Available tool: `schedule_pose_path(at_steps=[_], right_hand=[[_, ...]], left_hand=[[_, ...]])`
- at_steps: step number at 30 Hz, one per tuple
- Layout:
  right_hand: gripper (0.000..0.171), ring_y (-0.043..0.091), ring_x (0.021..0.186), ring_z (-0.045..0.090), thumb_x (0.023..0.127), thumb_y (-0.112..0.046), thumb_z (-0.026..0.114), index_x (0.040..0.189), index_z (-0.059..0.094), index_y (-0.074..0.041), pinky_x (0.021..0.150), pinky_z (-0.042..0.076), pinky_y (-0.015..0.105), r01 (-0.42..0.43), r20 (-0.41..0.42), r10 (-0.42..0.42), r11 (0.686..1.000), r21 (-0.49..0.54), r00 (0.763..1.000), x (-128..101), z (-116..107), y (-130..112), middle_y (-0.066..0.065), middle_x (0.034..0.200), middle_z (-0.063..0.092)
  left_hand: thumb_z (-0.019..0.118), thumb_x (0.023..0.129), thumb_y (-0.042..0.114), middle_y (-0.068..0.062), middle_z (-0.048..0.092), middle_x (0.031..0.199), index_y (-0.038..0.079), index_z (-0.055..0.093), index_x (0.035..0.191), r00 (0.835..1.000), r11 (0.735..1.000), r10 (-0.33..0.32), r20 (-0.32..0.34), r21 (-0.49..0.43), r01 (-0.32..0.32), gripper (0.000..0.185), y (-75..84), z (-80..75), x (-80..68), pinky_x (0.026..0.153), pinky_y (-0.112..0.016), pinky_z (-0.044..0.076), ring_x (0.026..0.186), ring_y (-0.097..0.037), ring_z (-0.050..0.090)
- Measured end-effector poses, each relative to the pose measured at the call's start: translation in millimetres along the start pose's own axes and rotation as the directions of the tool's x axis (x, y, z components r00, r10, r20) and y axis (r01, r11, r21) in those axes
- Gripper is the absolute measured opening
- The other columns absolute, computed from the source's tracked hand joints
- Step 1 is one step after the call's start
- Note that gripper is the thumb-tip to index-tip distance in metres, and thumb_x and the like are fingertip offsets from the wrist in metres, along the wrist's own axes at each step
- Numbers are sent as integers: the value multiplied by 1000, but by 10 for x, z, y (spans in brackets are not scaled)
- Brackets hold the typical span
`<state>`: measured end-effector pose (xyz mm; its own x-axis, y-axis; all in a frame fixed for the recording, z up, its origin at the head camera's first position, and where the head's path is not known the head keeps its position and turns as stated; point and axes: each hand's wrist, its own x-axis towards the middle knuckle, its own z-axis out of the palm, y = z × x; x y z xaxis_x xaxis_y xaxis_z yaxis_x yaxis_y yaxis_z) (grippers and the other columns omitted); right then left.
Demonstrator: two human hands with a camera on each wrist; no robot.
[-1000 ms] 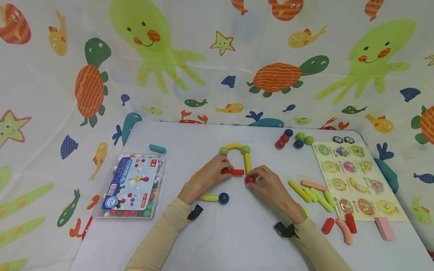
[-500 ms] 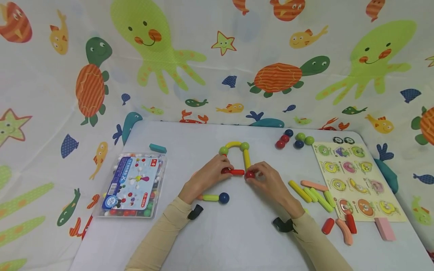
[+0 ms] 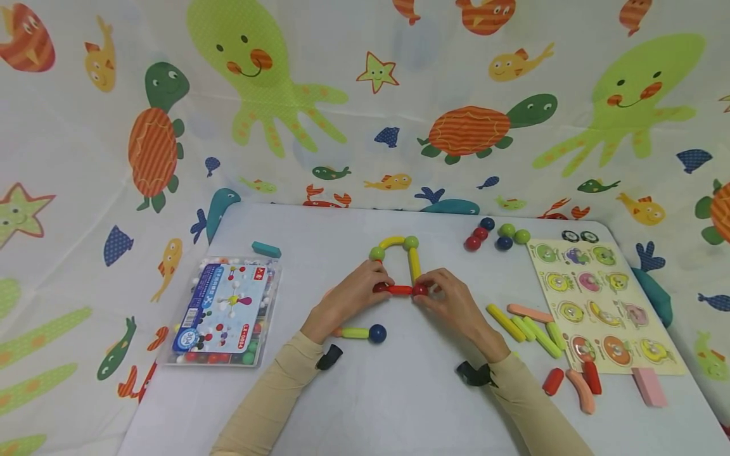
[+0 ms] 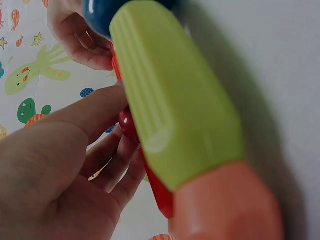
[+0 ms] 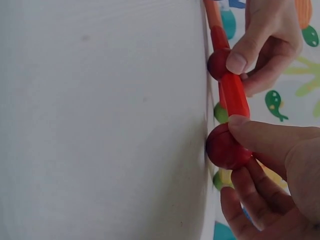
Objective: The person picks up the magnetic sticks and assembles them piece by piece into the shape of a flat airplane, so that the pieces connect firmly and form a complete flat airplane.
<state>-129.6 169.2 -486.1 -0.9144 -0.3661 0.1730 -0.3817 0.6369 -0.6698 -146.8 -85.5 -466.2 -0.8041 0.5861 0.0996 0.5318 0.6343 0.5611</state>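
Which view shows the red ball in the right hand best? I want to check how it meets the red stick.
The right wrist view: the red ball fills the near frame, pinched by the right hand, touching the red stick. The head view shows it small and half covered by fingers. The left wrist view does not clearly show it.

To your left on the tabletop (image 3: 319, 234) lies a clear plastic box (image 3: 221, 312) of small beads, a teal block (image 3: 265, 249) just behind it. To your right sits a wooden peg puzzle board (image 3: 604, 304), a pink block (image 3: 649, 386) at its near corner. Behind hangs a sea-creature curtain (image 3: 365, 101) with octopuses, turtles and fish.
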Motion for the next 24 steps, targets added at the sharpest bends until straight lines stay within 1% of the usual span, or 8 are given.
schedule_pose_path(at_steps=[10,19,24], right_hand=[[40,17,99,62,83,-17,85,119,70,-10,88,58,41,-5,-4,5,1000,5,1000,12,-5,-7,1,112,66],[41,17,101,63,83,-17,86,120,70,-11,88,58,41,-15,6,15,1000,19,1000,5,0,-15,0,114,67],[39,16,102,62,83,-17,85,119,70,-12,89,58,42,-13,1,13,999,30,1000,-3,-4,-18,-1,114,68]], left_hand=[[76,92,20,-2,63,107,10,77,112,1000,999,-22,-9,43,23,22,28,35,13,87,-26,52,100,-15,52],[77,92,21,-1,64,106,10,77,109,999,992,-1,-35,126,6,20,45,60,21,86,-25,52,99,-14,53],[77,91,21,-1,64,105,11,77,110,999,993,3,-44,119,3,22,50,48,2,85,-25,51,98,-14,53]])
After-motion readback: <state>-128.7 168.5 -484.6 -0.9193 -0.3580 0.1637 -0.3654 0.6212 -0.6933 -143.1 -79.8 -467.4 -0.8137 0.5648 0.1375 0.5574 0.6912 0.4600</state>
